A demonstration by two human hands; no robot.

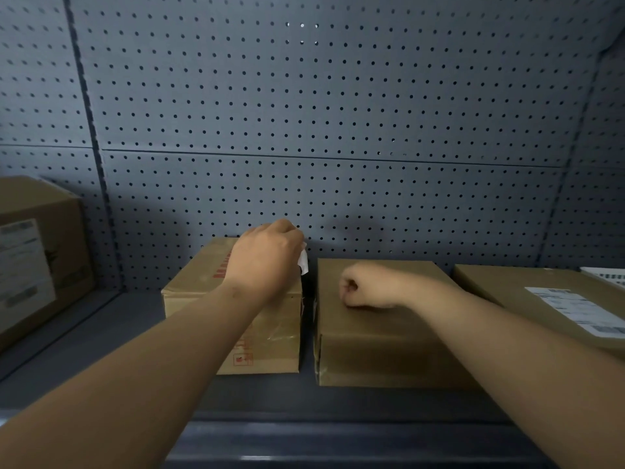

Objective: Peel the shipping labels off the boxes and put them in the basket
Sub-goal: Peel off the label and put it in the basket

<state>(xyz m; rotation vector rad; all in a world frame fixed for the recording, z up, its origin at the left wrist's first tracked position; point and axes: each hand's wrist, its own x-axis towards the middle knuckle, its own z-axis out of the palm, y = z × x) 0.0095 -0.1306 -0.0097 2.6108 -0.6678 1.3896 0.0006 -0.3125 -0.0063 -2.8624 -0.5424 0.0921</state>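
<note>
Left grip (267, 262): fingers curled, pinching a white label scrap (303, 262) above the printed box (270, 333), just left of the plain box (378, 346).
Right grip (363, 287): a fist with nothing seen in it, resting on the plain box.
Other labels: right label (575, 311) on the box beside the plain box; far label (20, 262) on a box well left.

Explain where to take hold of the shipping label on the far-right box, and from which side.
Probably a left corner, coming from above and the left. The shipping label lies flat on top of the far-right box, so only a lifted corner gives a pinch; its right end leaves the view, and the right hand rests on the middle box beside it.
</note>
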